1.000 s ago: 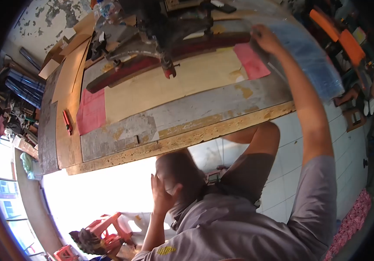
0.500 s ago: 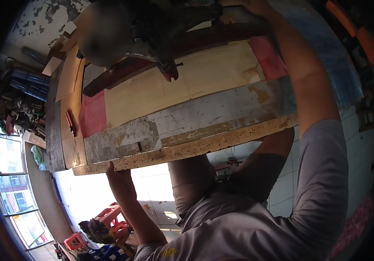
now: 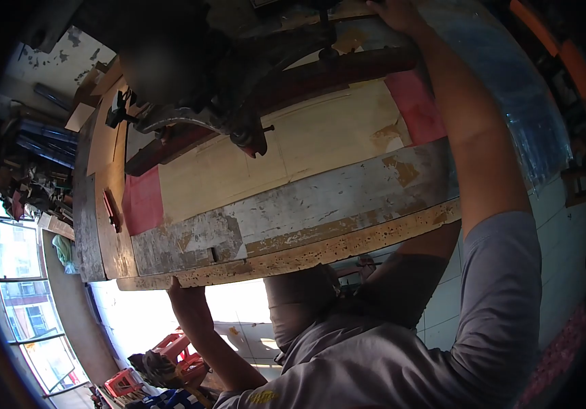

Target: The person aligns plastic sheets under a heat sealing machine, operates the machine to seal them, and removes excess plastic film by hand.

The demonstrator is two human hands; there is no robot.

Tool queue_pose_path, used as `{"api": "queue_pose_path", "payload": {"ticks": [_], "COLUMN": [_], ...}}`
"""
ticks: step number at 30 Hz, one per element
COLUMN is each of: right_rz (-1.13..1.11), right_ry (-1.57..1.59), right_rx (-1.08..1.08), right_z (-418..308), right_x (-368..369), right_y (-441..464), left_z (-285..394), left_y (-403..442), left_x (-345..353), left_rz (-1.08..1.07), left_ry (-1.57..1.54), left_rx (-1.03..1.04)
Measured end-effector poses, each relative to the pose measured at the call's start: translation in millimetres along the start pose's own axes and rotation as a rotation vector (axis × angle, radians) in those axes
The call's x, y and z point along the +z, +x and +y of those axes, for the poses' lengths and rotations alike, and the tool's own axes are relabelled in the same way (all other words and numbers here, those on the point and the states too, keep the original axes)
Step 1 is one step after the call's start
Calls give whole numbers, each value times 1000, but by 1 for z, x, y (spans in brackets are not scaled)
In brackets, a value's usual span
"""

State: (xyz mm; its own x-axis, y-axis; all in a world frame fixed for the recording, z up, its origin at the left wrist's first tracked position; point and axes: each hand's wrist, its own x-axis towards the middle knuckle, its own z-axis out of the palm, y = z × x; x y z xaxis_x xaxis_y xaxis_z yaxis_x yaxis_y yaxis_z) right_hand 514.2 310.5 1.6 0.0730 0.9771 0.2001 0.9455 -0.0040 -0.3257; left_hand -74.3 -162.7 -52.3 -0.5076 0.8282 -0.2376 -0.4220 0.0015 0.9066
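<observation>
Head view: my left hand [image 3: 189, 303] touches the pitted tan wooden edge [image 3: 293, 260] near left, my right hand [image 3: 398, 15] is far right; I can't tell either grip.

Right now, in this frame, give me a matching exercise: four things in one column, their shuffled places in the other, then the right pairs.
1. Left hand
2. Right hand
3. Red cutter
4. Yellow sheet

A. On the brown board
B. Between two pink pieces
C. At the table's near edge
D. At the picture's top edge

1-C; 2-D; 3-A; 4-B
</observation>
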Motion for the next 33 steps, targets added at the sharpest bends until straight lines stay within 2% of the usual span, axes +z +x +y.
{"api": "queue_pose_path", "payload": {"ticks": [5, 9, 16, 19, 23, 28, 31, 33], "right_rz": [14, -47, 121, 100, 57, 131, 125, 87], "right_ry": [-30, 33, 21, 31, 137, 29, 162, 138], "right_rx": [-19, 7, 77, 40, -16, 17, 74, 44], "right_z": [-3, -7, -16, -13, -14, -16, -31, -23], "right_x": [0, -7, -8, -11, -20, -13, -22, -21], "right_y": [-2, -4, -12, -10, -16, -10, -25, -18], "left_z": [-1, 5, -1, 0, -2, 0, -1, 2], "left_y": [-1, -3, 1, -5, -3, -5, -4, -8], "left_x": [-4, 0, -5, -1, -4, 4, 2, 14], "left_rz": [-29, -31, -68, -136, -48, -100, -143, -119], "left_ry": [301, 354, 197, 71, 308, 79, 173, 88], "left_rx": [23, 15, -6, 26, 53, 20, 66, 42]}}
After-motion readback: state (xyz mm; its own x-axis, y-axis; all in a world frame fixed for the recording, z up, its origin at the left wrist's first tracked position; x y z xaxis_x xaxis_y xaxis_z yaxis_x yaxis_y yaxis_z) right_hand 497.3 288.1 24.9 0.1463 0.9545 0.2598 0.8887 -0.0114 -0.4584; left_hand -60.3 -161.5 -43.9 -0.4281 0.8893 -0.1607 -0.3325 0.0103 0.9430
